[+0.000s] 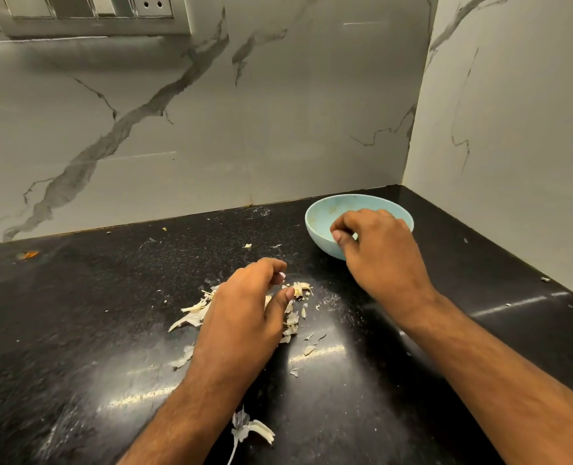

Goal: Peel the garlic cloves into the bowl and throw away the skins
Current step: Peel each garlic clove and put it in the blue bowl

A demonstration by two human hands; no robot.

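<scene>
A light blue bowl (318, 226) stands on the black counter near the back right corner. My right hand (382, 250) hovers over its near rim with the fingers curled downward and the thumb tucked in; whatever it may hold is hidden. A pile of pale garlic skins (194, 312) lies on the counter in the middle. My left hand (245, 313) rests on that pile, fingers curled, with a small white scrap of skin showing at the fingertips. The inside of the bowl is mostly covered by my right hand.
Loose skin scraps (253, 429) lie near the front edge, and more flakes are scattered over the black counter (77, 313). Marble walls close the back and right sides. A switch panel (94, 15) is mounted high on the back wall.
</scene>
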